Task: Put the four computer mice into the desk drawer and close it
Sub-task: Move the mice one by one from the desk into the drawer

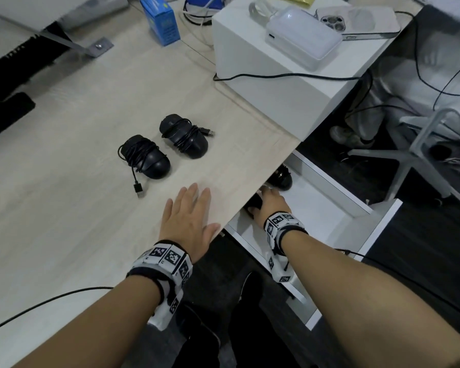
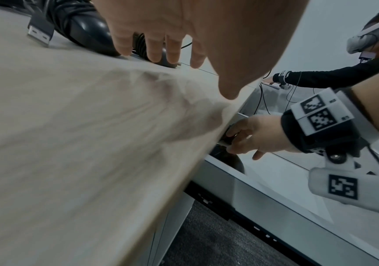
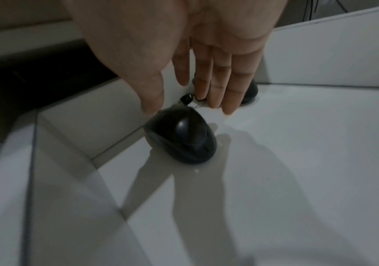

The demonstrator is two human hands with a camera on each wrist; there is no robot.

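Two black mice with their cables wound round them lie side by side on the light wooden desk point(image 1: 77, 181): the nearer mouse point(image 1: 146, 158) point(image 2: 86, 30) with its USB plug point(image 2: 39, 33) trailing, and the farther mouse point(image 1: 183, 136). My left hand point(image 1: 194, 208) point(image 2: 161, 54) rests flat on the desk near its right edge, a little short of them, holding nothing. The white drawer point(image 1: 327, 208) point(image 3: 275, 162) stands pulled out under the desk. My right hand point(image 1: 270, 200) point(image 3: 184, 108) reaches into it, fingers straight, just above a third mouse point(image 3: 180, 136) lying on the drawer floor. A fourth mouse point(image 1: 282, 179) point(image 3: 251, 91) sits deeper in the drawer.
A white box point(image 1: 250, 70) carrying a white device and a phone stands at the back right of the desk. A blue carton point(image 1: 161, 19) is behind the mice, a black keyboard point(image 1: 6, 112) at the left. A chair base point(image 1: 420, 155) stands beyond the drawer.
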